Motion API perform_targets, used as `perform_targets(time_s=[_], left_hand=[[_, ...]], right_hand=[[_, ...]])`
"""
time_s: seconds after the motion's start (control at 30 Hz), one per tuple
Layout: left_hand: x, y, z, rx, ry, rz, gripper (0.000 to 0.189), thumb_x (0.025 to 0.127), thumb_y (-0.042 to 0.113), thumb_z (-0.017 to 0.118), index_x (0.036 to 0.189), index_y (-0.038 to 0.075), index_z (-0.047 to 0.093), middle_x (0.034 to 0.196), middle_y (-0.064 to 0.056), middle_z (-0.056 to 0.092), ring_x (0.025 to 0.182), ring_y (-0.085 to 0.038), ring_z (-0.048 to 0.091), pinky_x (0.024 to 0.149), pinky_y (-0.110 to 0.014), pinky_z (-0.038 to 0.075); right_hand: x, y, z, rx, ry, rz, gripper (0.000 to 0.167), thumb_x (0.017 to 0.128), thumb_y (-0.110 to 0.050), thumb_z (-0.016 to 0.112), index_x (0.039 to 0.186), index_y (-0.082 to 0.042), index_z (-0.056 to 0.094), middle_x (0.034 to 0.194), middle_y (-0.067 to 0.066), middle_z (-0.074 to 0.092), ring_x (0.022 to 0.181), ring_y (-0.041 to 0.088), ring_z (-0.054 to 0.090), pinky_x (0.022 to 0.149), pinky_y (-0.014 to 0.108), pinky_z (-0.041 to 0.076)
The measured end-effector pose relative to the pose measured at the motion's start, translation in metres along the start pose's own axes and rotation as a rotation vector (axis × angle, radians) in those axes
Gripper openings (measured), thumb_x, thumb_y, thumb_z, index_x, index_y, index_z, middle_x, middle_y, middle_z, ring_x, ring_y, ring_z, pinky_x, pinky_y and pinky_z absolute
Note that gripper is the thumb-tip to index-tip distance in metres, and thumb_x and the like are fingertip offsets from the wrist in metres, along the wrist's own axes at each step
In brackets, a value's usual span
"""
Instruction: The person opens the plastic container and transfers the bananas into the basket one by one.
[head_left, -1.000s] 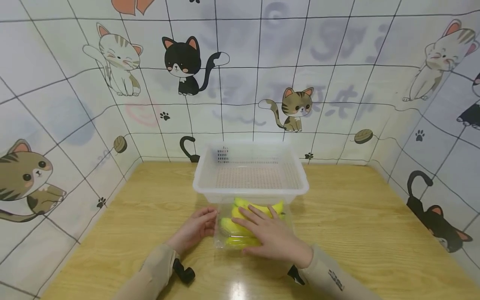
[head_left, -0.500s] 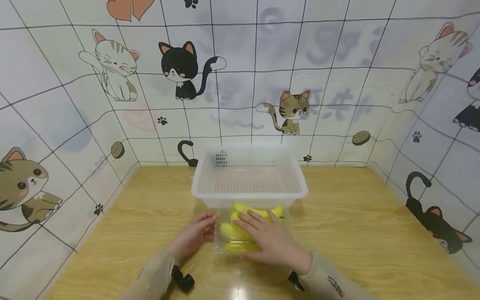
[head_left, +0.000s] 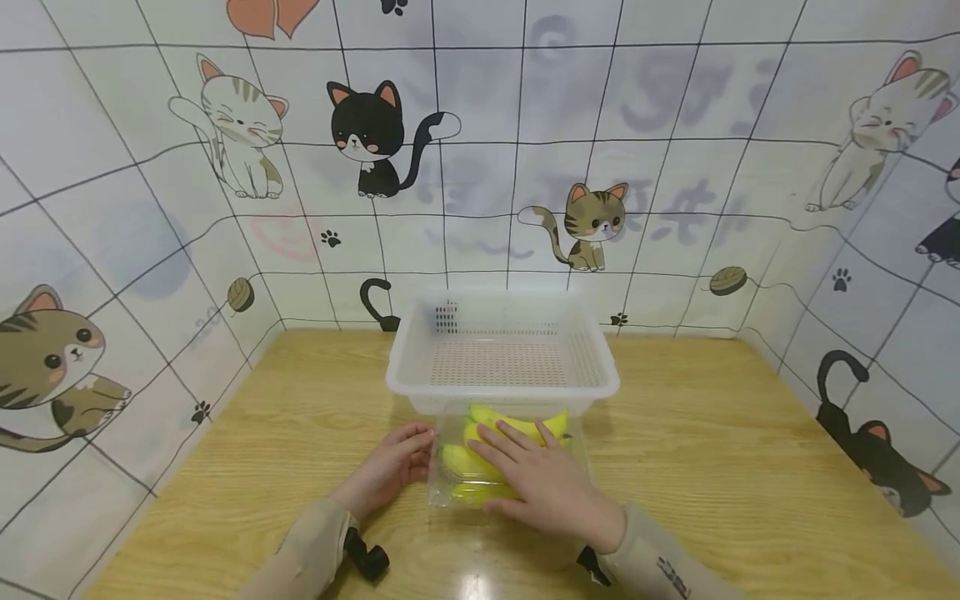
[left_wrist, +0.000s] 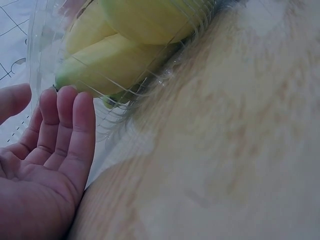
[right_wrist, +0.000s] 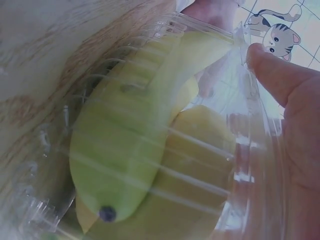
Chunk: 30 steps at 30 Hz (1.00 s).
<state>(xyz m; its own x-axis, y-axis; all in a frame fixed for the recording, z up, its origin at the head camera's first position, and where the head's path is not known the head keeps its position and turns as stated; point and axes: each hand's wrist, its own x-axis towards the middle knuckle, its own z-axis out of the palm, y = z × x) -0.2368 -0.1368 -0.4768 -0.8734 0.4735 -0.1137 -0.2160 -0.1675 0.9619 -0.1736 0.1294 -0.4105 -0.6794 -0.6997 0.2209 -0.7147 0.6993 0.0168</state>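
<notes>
A clear plastic clamshell box (head_left: 441, 497) holding several yellow bananas (head_left: 483, 413) sits on the table at the middle of the head view. My right hand (head_left: 547, 483) lies flat across its top with fingers spread, hiding part of the fruit. At the box's left side is my left hand (head_left: 386, 468), its fingers relaxed and the fingertips right at the plastic wall. The left wrist view shows those fingertips close to a banana (left_wrist: 110, 60) behind the plastic. In the right wrist view a greenish-yellow banana (right_wrist: 120, 135) with a dark tip shows through the ribbed side.
Directly behind the box stands a white perforated basket (head_left: 502, 390). Both rest on a wood-grain table (head_left: 712, 433). A wall sheet (head_left: 480, 183) with cat drawings and grid lines encloses the back and sides.
The head view has shifted slightly. Both hands and the box keep the same places.
</notes>
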Motion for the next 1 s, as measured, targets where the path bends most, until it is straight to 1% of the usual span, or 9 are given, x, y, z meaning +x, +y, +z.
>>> perform_targets(time_s=[0.23,0.47,0.73,0.93,1.0], left_hand=[[-0.0019,-0.0003,-0.0008,0.004,0.019,-0.011,0.014,0.102,0.022,0.051,0.107,0.009,0.053,0.088,0.001,0.058,0.075,-0.01,0.058,0.07,-0.027,0.051],[0.0009,0.0002,0.0011,-0.015,0.027,-0.013,0.011,0.102,0.019,0.049,0.105,0.01,0.054,0.086,0.0,0.057,0.072,-0.01,0.057,0.067,-0.026,0.05],[0.0017,0.0019,0.0007,0.013,0.011,0.003,0.013,0.102,0.021,0.049,0.108,0.009,0.054,0.087,0.001,0.058,0.074,-0.01,0.058,0.069,-0.027,0.051],[0.0014,0.0018,0.002,-0.005,0.029,-0.017,0.012,0.102,0.02,0.051,0.107,0.009,0.054,0.086,0.001,0.058,0.073,-0.01,0.057,0.068,-0.026,0.051],[0.0015,0.0022,0.0024,-0.009,0.026,-0.018,0.012,0.102,0.019,0.05,0.107,0.009,0.054,0.086,0.001,0.057,0.073,-0.01,0.057,0.067,-0.026,0.051]], right_hand=[[0.0008,-0.0016,0.0,-0.007,-0.023,0.001,0.072,0.093,-0.061,0.047,0.152,-0.023,0.031,0.156,0.0,0.029,0.141,0.026,0.029,0.107,0.064,0.023],[-0.0002,0.0013,0.0018,-0.011,-0.007,0.002,0.069,0.095,-0.058,0.047,0.152,-0.023,0.032,0.156,-0.001,0.03,0.141,0.025,0.028,0.106,0.064,0.024],[0.0,0.0003,0.0019,-0.033,0.007,0.007,0.068,0.095,-0.058,0.046,0.152,-0.024,0.032,0.156,-0.001,0.029,0.141,0.025,0.029,0.106,0.065,0.025],[0.0006,0.0002,0.0016,-0.034,-0.005,0.012,0.068,0.094,-0.058,0.048,0.152,-0.025,0.032,0.155,-0.001,0.031,0.14,0.025,0.031,0.106,0.064,0.025],[0.0006,0.0007,0.0015,-0.033,-0.005,0.013,0.068,0.094,-0.058,0.049,0.152,-0.025,0.032,0.155,-0.001,0.031,0.14,0.025,0.032,0.106,0.064,0.025]])
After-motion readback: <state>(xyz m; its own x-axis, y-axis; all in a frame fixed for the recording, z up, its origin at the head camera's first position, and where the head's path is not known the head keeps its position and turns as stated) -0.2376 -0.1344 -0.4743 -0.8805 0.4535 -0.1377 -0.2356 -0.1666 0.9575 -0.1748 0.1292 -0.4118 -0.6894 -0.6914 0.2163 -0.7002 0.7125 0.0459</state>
